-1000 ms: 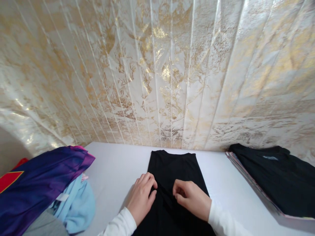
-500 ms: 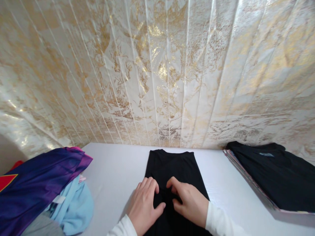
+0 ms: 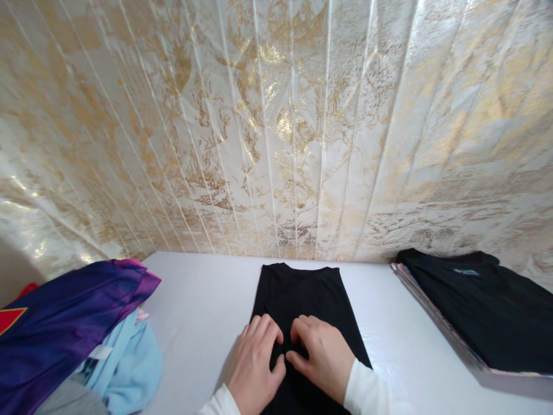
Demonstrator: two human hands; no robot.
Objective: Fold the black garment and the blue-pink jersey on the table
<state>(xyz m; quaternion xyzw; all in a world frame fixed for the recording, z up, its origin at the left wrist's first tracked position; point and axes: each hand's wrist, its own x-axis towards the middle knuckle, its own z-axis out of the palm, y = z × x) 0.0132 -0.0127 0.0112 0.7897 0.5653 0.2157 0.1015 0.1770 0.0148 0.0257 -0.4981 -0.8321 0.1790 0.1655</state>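
A black shirt (image 3: pixel 298 288) lies lengthwise in the middle of the table, folded to a narrow strip, its neckline at the far end. My left hand (image 3: pixel 258 360) rests over its left edge, with bent fingers and thumb closing on the cloth. Opposite it, my right hand (image 3: pixel 322 354) is curled on the shirt, thumb and index finger bent round the fabric. The two thumbs nearly meet at the middle. Exactly how much cloth each hand pinches is hidden under the fingers.
On the right stands a stack of folded clothes with a black T-shirt (image 3: pixel 488 311) on top. A loose heap at the left holds a purple garment (image 3: pixel 82 311), a light blue one (image 3: pixel 136 363) and a grey one (image 3: pixel 71 397). Behind the white table (image 3: pixel 194 305) hangs gold-patterned sheeting (image 3: pixel 285 127).
My right hand has shifted left, closer to my left hand, and its fingers have curled in more. My left hand has moved only slightly. The far end of the shirt stays in place.
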